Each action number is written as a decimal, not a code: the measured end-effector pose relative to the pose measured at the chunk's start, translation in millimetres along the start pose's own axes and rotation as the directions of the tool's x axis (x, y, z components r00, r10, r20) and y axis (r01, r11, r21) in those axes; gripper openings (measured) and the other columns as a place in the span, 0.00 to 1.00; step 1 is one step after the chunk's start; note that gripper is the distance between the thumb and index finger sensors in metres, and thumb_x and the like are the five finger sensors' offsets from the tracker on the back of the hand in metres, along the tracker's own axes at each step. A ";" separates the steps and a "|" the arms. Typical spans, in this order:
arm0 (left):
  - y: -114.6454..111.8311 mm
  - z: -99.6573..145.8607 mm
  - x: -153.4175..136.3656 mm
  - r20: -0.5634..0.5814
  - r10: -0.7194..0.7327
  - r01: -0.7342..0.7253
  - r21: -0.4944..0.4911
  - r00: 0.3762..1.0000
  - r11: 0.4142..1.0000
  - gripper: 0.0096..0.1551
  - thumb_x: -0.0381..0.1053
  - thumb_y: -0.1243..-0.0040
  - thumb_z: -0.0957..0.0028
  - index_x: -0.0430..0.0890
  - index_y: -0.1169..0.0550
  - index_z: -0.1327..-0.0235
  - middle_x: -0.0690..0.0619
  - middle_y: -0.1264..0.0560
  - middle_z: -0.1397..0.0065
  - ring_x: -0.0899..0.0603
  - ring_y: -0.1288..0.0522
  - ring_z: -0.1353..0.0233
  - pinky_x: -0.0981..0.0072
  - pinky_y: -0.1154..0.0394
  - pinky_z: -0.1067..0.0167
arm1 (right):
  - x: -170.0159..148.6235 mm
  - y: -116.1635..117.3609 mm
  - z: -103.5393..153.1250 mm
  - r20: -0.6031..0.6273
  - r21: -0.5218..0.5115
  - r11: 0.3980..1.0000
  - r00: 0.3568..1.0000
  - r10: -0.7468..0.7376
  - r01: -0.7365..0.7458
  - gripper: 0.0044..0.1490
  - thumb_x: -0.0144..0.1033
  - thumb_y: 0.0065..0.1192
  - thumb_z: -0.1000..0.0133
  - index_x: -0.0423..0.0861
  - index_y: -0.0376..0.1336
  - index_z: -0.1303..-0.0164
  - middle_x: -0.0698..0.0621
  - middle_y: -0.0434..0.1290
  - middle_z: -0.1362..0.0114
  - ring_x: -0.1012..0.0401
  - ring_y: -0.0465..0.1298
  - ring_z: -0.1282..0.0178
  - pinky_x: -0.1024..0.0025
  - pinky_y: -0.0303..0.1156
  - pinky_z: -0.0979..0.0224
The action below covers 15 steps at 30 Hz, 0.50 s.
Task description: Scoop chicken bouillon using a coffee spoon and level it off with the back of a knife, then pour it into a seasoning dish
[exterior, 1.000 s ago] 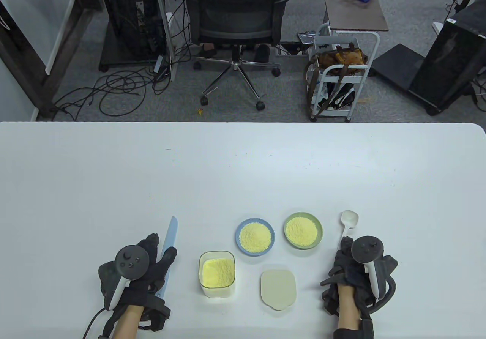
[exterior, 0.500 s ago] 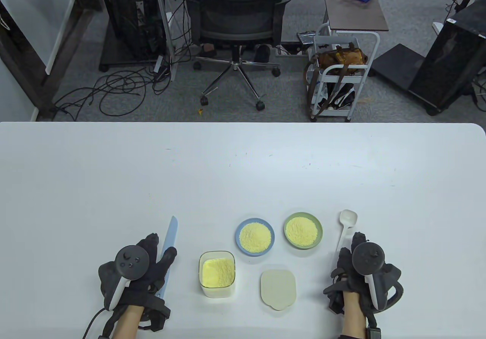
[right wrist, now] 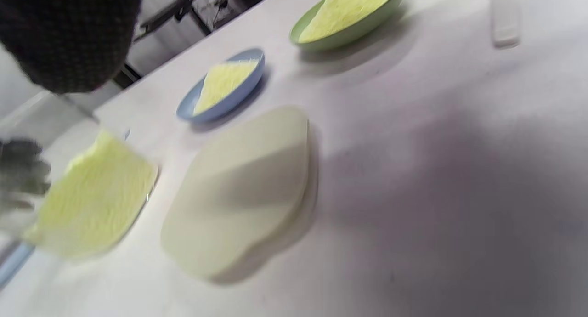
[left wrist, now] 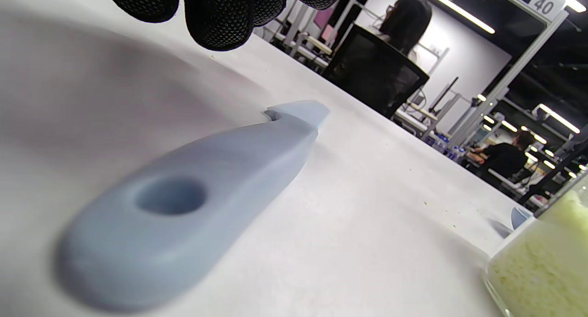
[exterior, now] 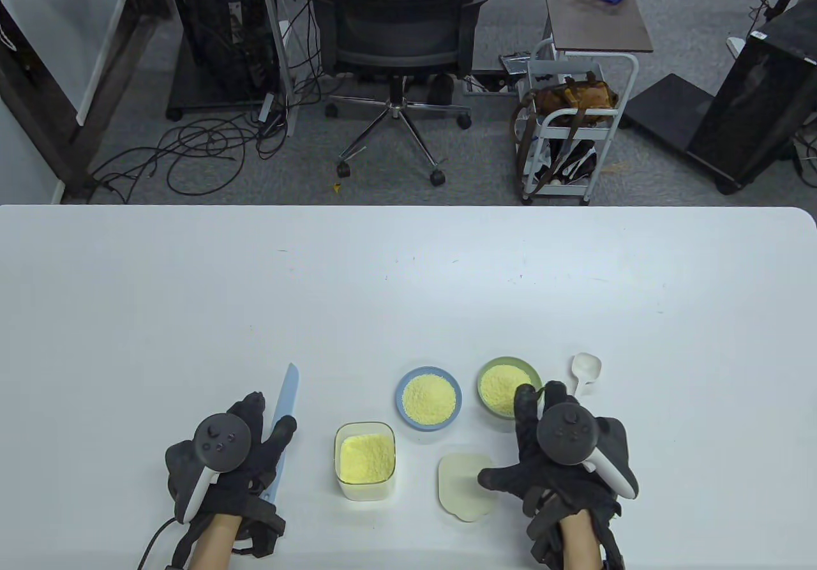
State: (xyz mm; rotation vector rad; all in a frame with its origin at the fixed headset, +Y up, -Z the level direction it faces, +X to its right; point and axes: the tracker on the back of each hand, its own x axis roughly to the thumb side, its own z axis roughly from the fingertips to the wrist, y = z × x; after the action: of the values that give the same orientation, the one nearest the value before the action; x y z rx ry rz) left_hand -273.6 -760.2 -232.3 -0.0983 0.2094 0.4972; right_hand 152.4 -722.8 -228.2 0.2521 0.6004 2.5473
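Note:
A glass container (exterior: pixel 364 458) of yellow chicken bouillon stands near the front. Behind it are a blue dish (exterior: pixel 428 399) and a green dish (exterior: pixel 501 385), each holding bouillon. The white coffee spoon (exterior: pixel 586 367) lies on the table, right of the green dish. My right hand (exterior: pixel 530 429) hovers spread between the green dish and the cream lid (exterior: pixel 459 484), holding nothing. The pale blue knife (exterior: pixel 287 394) lies at the left. My left hand (exterior: pixel 271 413) sits over its handle (left wrist: pixel 193 193) with the fingertips (left wrist: pixel 220 18) above it, not gripping.
The white table (exterior: pixel 408 276) stretches far behind the dishes. The right wrist view shows the lid (right wrist: pixel 243 183), blue dish (right wrist: pixel 225 85), green dish (right wrist: pixel 349 14) and container (right wrist: pixel 92 197) close together. An office chair and a cart stand beyond the far edge.
My right hand has left the spoon handle and moved left, now over the gap between lid and green dish. The spoon stays on the table. The left hand has not moved.

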 end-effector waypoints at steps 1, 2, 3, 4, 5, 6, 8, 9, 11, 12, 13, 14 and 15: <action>0.0 0.1 -0.1 -0.001 -0.001 0.001 0.000 1.000 1.000 0.52 0.74 0.53 0.53 0.45 0.42 0.22 0.34 0.40 0.19 0.32 0.33 0.23 0.36 0.38 0.30 | 8.0 7.7 -3.7 0.002 0.049 0.997 0.998 0.060 -0.060 0.75 0.55 0.76 0.58 0.59 0.17 0.42 0.43 0.07 0.33 0.36 0.14 0.27 0.26 0.10 0.39; 0.1 0.1 -0.1 -0.001 -0.001 0.001 0.000 1.000 1.000 0.52 0.74 0.53 0.53 0.45 0.42 0.22 0.34 0.40 0.19 0.32 0.33 0.23 0.36 0.38 0.30 | 13.0 13.4 -7.1 0.011 0.073 0.993 0.995 0.096 -0.096 0.75 0.54 0.77 0.59 0.57 0.18 0.42 0.42 0.09 0.32 0.35 0.16 0.27 0.26 0.11 0.39; 0.3 0.1 -0.1 -0.002 -0.002 0.002 0.001 1.000 1.000 0.52 0.74 0.53 0.53 0.46 0.42 0.22 0.34 0.40 0.19 0.32 0.32 0.23 0.36 0.38 0.30 | 19.9 22.3 -11.2 0.019 0.123 0.981 0.988 0.151 -0.152 0.75 0.54 0.77 0.60 0.55 0.19 0.41 0.41 0.10 0.32 0.34 0.17 0.27 0.25 0.11 0.39; 0.3 0.1 -0.2 -0.002 -0.001 0.001 0.002 1.000 1.000 0.52 0.74 0.53 0.53 0.46 0.42 0.22 0.34 0.40 0.19 0.32 0.33 0.23 0.36 0.38 0.30 | 23.9 27.6 -13.6 0.025 0.145 0.972 0.983 0.184 -0.186 0.76 0.54 0.77 0.61 0.54 0.18 0.42 0.41 0.10 0.32 0.34 0.18 0.27 0.25 0.12 0.39; 0.4 0.2 -0.2 -0.002 0.001 -0.001 0.002 1.000 1.000 0.52 0.74 0.53 0.53 0.46 0.42 0.22 0.34 0.40 0.19 0.32 0.32 0.23 0.36 0.38 0.30 | 29.3 34.7 -16.4 0.026 0.168 0.957 0.971 0.236 -0.237 0.77 0.54 0.78 0.61 0.52 0.18 0.43 0.39 0.11 0.32 0.33 0.19 0.27 0.25 0.13 0.39; 0.4 0.1 -0.3 -0.002 0.002 -0.002 0.002 1.000 1.000 0.51 0.74 0.53 0.53 0.46 0.42 0.22 0.34 0.40 0.19 0.32 0.33 0.23 0.36 0.38 0.30 | 33.0 41.2 -18.8 0.026 0.189 0.940 0.959 0.284 -0.284 0.77 0.54 0.78 0.62 0.50 0.18 0.43 0.38 0.13 0.32 0.32 0.21 0.27 0.25 0.14 0.39; 0.4 -0.1 -0.3 -0.002 0.007 -0.007 0.002 1.000 1.000 0.52 0.74 0.53 0.53 0.46 0.42 0.22 0.34 0.40 0.19 0.33 0.33 0.23 0.36 0.38 0.30 | 37.2 50.5 -22.2 0.034 0.224 0.917 0.943 0.331 -0.330 0.78 0.54 0.77 0.63 0.46 0.18 0.43 0.35 0.15 0.31 0.31 0.24 0.26 0.24 0.15 0.39; 0.3 -0.1 -0.3 -0.003 0.009 -0.009 0.001 1.000 1.000 0.52 0.75 0.53 0.53 0.46 0.42 0.22 0.34 0.40 0.19 0.33 0.33 0.22 0.36 0.38 0.30 | 38.0 53.6 -23.3 0.033 0.236 0.909 0.937 0.347 -0.345 0.79 0.55 0.77 0.63 0.43 0.19 0.43 0.34 0.16 0.31 0.30 0.25 0.26 0.24 0.15 0.38; 0.0 -0.2 -0.4 -0.004 0.013 -0.013 -0.004 1.000 1.000 0.52 0.75 0.53 0.53 0.46 0.42 0.22 0.34 0.40 0.19 0.33 0.33 0.22 0.36 0.38 0.30 | 38.7 59.6 -26.2 0.036 0.261 0.893 0.928 0.370 -0.366 0.79 0.54 0.77 0.63 0.41 0.20 0.41 0.32 0.18 0.30 0.30 0.28 0.25 0.24 0.16 0.38; 0.0 -0.2 -0.3 -0.004 0.014 -0.014 -0.005 1.000 1.000 0.51 0.74 0.54 0.53 0.46 0.42 0.22 0.34 0.40 0.19 0.33 0.33 0.22 0.36 0.38 0.30 | 39.1 63.1 -28.3 0.041 0.275 0.886 0.926 0.376 -0.372 0.78 0.54 0.77 0.63 0.40 0.21 0.40 0.32 0.19 0.29 0.30 0.29 0.25 0.24 0.16 0.38; -0.1 -0.2 -0.4 -0.005 0.015 -0.015 -0.005 1.000 1.000 0.51 0.75 0.54 0.53 0.46 0.42 0.22 0.34 0.40 0.19 0.33 0.33 0.22 0.36 0.38 0.30 | 39.2 65.3 -29.7 0.037 0.283 0.880 0.922 0.387 -0.381 0.77 0.53 0.77 0.62 0.39 0.22 0.38 0.32 0.20 0.29 0.30 0.30 0.25 0.25 0.16 0.37; 0.0 -0.3 -0.4 -0.005 0.015 -0.015 -0.005 1.000 1.000 0.51 0.75 0.54 0.53 0.46 0.42 0.22 0.34 0.40 0.19 0.33 0.33 0.22 0.36 0.38 0.30 | 39.0 67.6 -31.5 0.027 0.290 0.869 0.911 0.411 -0.400 0.76 0.53 0.76 0.62 0.39 0.23 0.37 0.31 0.20 0.28 0.30 0.30 0.25 0.25 0.15 0.37; 0.1 -0.3 -0.5 -0.005 0.016 -0.016 -0.007 1.000 1.000 0.52 0.75 0.54 0.53 0.46 0.42 0.22 0.34 0.40 0.19 0.33 0.33 0.22 0.36 0.38 0.30 | 38.9 68.9 -32.8 0.020 0.293 0.858 0.900 0.436 -0.423 0.76 0.53 0.76 0.61 0.39 0.24 0.35 0.31 0.20 0.28 0.31 0.30 0.25 0.25 0.15 0.37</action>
State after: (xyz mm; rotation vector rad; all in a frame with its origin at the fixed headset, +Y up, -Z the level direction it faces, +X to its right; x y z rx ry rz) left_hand -274.1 -760.5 -232.6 -0.1046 0.2139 0.5136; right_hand 79.9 -768.1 -223.1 0.4777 1.0427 2.8894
